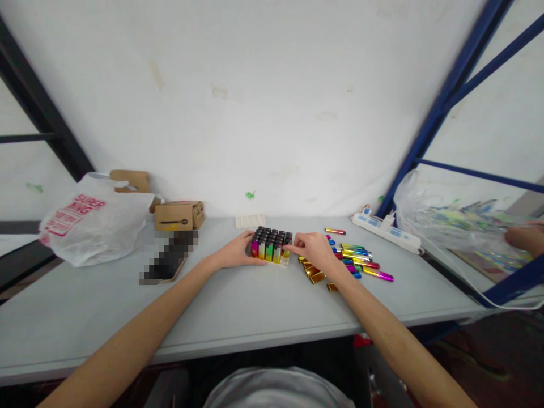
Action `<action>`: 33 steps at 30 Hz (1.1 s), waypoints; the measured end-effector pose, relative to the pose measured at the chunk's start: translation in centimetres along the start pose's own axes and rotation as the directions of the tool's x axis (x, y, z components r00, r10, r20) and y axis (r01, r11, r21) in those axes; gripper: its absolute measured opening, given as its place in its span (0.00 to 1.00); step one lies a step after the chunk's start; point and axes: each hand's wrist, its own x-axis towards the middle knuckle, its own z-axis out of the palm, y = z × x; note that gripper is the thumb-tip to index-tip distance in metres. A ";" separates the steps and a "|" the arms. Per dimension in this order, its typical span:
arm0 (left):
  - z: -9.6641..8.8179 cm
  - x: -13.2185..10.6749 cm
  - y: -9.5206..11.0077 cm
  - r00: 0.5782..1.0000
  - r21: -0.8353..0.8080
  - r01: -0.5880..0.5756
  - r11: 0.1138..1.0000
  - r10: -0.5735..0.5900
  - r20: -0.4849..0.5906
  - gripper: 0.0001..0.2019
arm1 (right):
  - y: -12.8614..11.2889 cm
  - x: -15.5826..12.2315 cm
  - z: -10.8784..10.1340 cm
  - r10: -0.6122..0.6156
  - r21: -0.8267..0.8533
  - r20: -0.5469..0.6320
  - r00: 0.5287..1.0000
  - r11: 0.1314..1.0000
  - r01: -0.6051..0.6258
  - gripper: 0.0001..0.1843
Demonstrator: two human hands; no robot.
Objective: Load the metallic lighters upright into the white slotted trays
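Note:
A clear tray of upright rainbow-coloured lighters (270, 243) with black tops stands mid-table. My left hand (238, 252) rests against the tray's left side, fingers curled round its edge. My right hand (313, 249) pinches a lighter at the tray's right front corner, fingers pressed together. Loose iridescent lighters (361, 263) and gold ones (313, 274) lie scattered just right of that hand.
The grey table (238, 317) also carries a white plastic bag (91, 224), a small cardboard box (178, 215), a pixelated dark object (170, 258), a white empty tray (250, 221) and a power strip (385, 229). Another person's hand (525, 238) reaches into a clear bag at right.

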 end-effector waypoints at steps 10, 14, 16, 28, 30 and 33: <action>-0.2 -0.1 0.3 1.000 -0.038 0.005 0.999 -0.005 0.013 0.43 | 12.0 0.0 -1.9 0.228 -0.119 -0.180 0.957 0.961 -0.251 0.18; -0.2 -0.1 0.2 1.000 -0.059 0.001 0.998 -0.001 0.005 0.44 | 16.1 -0.6 -1.7 0.363 -0.166 -0.066 0.929 0.914 -0.369 0.21; -0.1 -0.1 0.1 1.000 -0.060 0.006 0.998 -0.006 0.003 0.44 | 16.6 -0.6 -1.6 0.405 -0.177 -0.007 0.915 0.900 -0.399 0.18; -0.1 -0.1 0.2 1.000 -0.022 0.007 1.000 -0.006 0.021 0.46 | 11.8 1.1 -1.4 0.379 0.547 -0.264 0.887 0.816 -0.186 0.29; -0.1 -0.1 0.1 0.999 -0.011 0.022 1.000 -0.022 0.033 0.47 | 10.0 1.4 -1.0 0.413 0.755 -0.182 0.892 0.640 -0.143 0.32; -0.1 -0.2 0.1 0.999 -0.013 0.036 0.999 -0.035 0.035 0.48 | 7.4 1.4 -0.8 0.399 0.902 -0.033 0.917 0.407 -0.144 0.28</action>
